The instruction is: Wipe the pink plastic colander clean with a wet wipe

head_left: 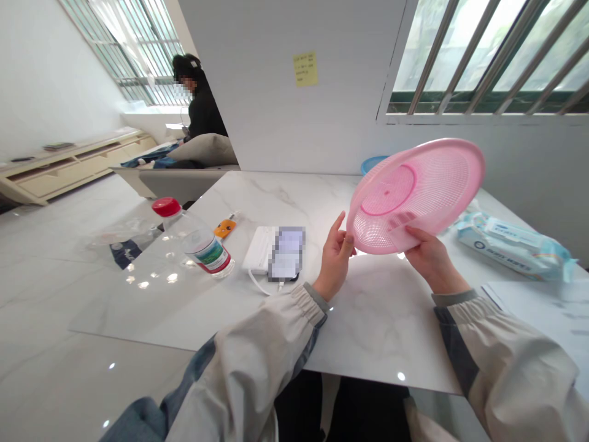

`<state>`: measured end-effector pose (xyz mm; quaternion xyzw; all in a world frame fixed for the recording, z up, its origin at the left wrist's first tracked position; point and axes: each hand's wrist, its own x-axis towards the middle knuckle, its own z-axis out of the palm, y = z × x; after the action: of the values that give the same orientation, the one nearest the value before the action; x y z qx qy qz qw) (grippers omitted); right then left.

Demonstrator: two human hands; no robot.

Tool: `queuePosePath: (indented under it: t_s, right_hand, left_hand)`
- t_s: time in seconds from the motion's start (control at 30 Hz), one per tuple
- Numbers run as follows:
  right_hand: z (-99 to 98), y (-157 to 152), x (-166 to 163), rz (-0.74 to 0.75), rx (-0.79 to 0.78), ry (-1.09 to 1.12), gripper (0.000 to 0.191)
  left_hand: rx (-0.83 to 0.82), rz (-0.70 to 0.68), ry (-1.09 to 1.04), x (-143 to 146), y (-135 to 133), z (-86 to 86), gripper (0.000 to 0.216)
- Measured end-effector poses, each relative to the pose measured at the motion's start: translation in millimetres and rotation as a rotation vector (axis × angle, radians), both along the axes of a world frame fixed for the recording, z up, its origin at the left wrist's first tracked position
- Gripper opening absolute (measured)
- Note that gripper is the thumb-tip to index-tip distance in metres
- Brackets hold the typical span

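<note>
Head view: the left hand (335, 258) and right hand (429, 259) both grip the rim of a round pink plastic colander (416, 195). They hold it tilted up, clear of the white marble worktop (381, 325).

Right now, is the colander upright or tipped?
Tipped: the colander is held steeply on edge between left hand and right hand, mesh base facing the camera.
</note>
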<state>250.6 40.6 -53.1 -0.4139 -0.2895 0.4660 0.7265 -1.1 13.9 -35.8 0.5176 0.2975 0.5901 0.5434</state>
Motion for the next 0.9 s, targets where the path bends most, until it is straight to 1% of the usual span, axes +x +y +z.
queuePosePath:
  t_s: [0.07,0.1,0.13,0.23,0.27,0.33,0.47,0.57,0.63,0.73,0.8,0.9]
  right_hand:
    - [0.2,1,1,-0.012,0.023,0.002,0.039]
    - [0.6,1,1,-0.016,0.025,0.007,0.039]
    - [1.2,1,0,-0.018,0.023,0.015,0.039]
    - [3.6,0,-3,-0.009,0.002,0.040,0.040]
    - [4.5,-1,-5,0.000,-0.004,0.043,0.040]
    - [6.1,-2,-7,0.010,-0.011,0.049,0.040]
    - [8.9,-4,-11,-0.014,-0.023,0.086,0.039]
    - [10.9,-5,-12,-0.010,-0.033,0.102,0.040]
    - [12.1,-6,-12,0.003,-0.035,0.100,0.041]
    - [13.1,-6,-10,0.013,-0.039,0.094,0.044]
    - [13.2,-7,-9,0.008,-0.049,0.110,0.046]
    - [12.3,-7,-8,0.016,-0.050,0.145,0.045]
  left_hand:
    - [-0.041,-0.065,0.030,4,2,-5.3,0.107]
    - [-0.056,-0.105,0.062,6,2,-7.9,0.105]
    - [-0.063,-0.148,0.100,8,3,-10.4,0.098]
    - [-0.055,-0.272,0.213,11,2,-16.0,0.062]
    - [-0.056,-0.300,0.241,11,2,-17.3,0.053]
    - [-0.064,-0.324,0.273,11,2,-19.3,0.046]
    - [-0.072,-0.308,0.286,11,4,-22.8,0.044]
    - [-0.055,-0.254,0.310,12,5,-24.2,0.041]
    - [-0.015,-0.178,0.325,11,6,-22.6,0.041]
    - [0.104,0.016,0.323,6,6,-15.2,0.048]
    - [0.188,0.157,0.309,2,5,-8.6,0.057]
    - [0.231,0.287,0.261,-3,3,-0.2,0.065]
